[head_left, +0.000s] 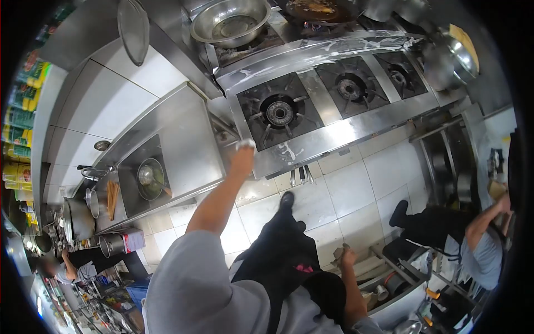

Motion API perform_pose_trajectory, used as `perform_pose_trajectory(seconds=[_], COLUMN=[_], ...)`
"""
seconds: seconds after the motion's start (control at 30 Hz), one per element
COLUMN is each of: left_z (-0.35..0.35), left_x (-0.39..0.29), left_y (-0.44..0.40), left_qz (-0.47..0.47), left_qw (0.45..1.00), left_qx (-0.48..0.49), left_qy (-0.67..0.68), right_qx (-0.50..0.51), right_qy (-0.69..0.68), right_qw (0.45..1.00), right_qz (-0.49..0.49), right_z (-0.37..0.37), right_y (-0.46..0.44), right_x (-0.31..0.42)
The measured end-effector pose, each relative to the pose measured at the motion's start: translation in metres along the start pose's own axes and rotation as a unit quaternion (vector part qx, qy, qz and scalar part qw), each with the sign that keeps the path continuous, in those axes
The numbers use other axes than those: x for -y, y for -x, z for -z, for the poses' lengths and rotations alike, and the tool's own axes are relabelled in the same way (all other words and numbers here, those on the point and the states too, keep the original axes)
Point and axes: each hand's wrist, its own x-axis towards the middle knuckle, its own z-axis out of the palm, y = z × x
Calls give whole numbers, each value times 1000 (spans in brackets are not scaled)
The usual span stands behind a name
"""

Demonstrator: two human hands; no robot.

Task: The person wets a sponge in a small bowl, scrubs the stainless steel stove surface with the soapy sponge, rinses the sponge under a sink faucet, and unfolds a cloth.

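At the stove's front left corner, from the head camera, we reach out with our left hand (241, 162), its fingers closed on one crumpled white cloth (245, 145). That cloth lies at the edge of the stove (344, 132), between it and the bare steel worktop (192, 147). Low by our side, our right hand (349, 256) has its fingers around one drab, greyish-brown item (338, 253), too small for us to identify.

Ahead of us we count three gas burners (279, 113) in the front row, all uncovered. Behind them sit one steel basin (232, 26) and one dark wok (322, 11) with something brown in it. To our left, one sink (130, 183) holds one round strainer-like vessel (151, 190); one tap (94, 171) and one bundle of wooden sticks (112, 201) are beside it. We also see two co-workers: one at far right (484, 247), one at far left (71, 269).
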Motion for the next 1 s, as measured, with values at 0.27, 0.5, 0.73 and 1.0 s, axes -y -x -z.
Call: perform_pose_trajectory(seconds=[0.27, 0.5, 0.73, 1.0], left_z=[58, 167, 271, 225], left_x=[-24, 154, 543, 857], left_y=[110, 193, 374, 474], left_qz=[-28, 205, 296, 256], left_qw=[939, 581, 659, 941], left_qx=[69, 9, -428, -223], left_qy=[335, 788, 542, 14], right_qx=[66, -33, 133, 306], right_qy=[3, 4, 2, 361], right_qw=[987, 910, 978, 880], right_qz=[-147, -414, -159, 28], right_z=[3, -115, -235, -351], right_y=[57, 102, 185, 255], right_x=[-84, -28, -32, -8])
